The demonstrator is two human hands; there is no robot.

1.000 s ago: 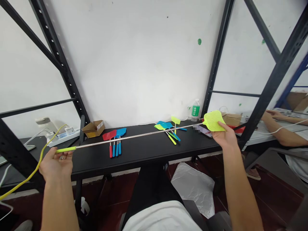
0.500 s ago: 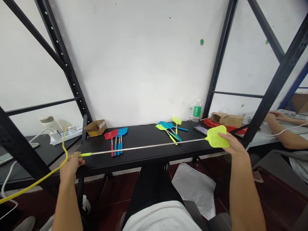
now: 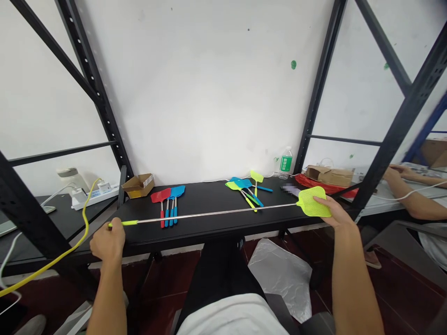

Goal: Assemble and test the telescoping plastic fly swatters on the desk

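Note:
A yellow-green fly swatter (image 3: 312,202) with a long, drawn-out metal rod stretches across the front of the black table. My left hand (image 3: 109,241) is closed round its yellow-green grip at the left end. At the other end my right hand (image 3: 337,211) pinches the perforated head by its right edge. Beyond the rod, at left, lie a red fly swatter (image 3: 161,195) and several blue fly swatters (image 3: 178,191) side by side with short handles. Right of the middle, blue and yellow-green fly swatters (image 3: 233,186) overlap in a loose pile.
A small open cardboard box (image 3: 138,186) stands at the table's back left, a water bottle (image 3: 286,163) at the back right. Black rack posts (image 3: 316,88) rise at both sides. A yellow cable (image 3: 85,223) hangs near my left arm. At far right are another person's arms (image 3: 415,197).
My left hand has turned and shifted slightly right, its grip on the handle changed. The swatter's head has moved slightly left and down with my right hand.

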